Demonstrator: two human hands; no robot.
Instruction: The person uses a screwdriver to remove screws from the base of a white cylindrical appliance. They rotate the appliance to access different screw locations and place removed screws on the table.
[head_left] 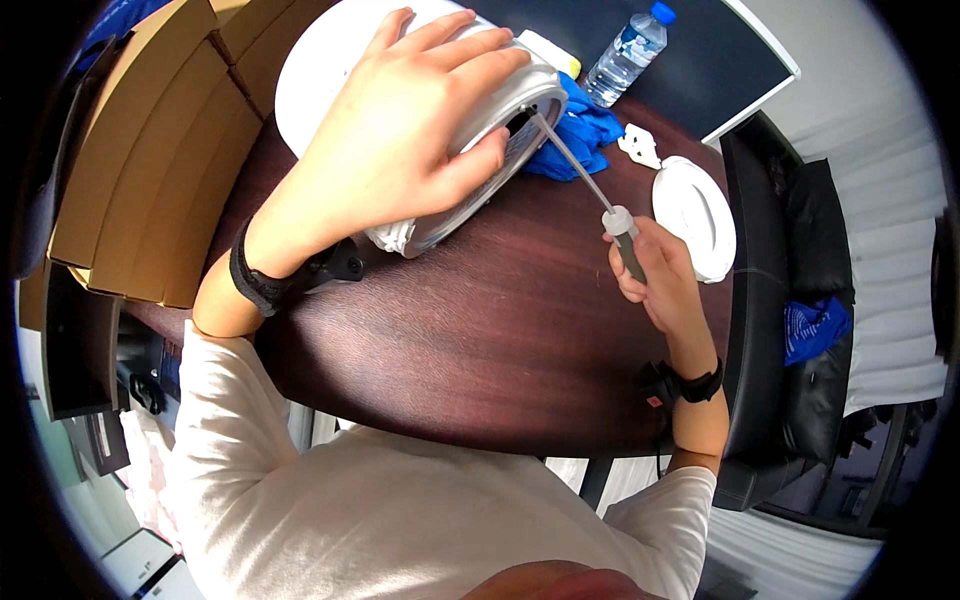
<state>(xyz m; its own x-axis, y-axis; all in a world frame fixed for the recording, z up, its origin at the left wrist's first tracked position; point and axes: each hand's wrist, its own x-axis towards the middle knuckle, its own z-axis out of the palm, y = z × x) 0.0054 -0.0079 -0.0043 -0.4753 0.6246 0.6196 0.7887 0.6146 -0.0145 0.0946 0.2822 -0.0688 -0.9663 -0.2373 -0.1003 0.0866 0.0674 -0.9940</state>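
My left hand [420, 125] lies with fingers spread over a white rounded appliance housing [318, 75], its thumb stretched along the near rim. The housing rests tilted on the dark wooden table [430, 350], with an open side toward the right. My right hand [665, 275] is wrapped round the grey handle of a screwdriver [578, 162]. The long shaft points up and left, and its tip meets a dark recess at the housing's rim. Whether a screw sits there is too small to tell.
Behind the shaft lies a blue cloth [597, 125], with a water bottle [625, 62] beyond it. A small white part [639, 147] and a white oval cover [672, 210] lie to the right. Cardboard boxes [150, 170] stand at left; a black sofa [755, 350] is at right.
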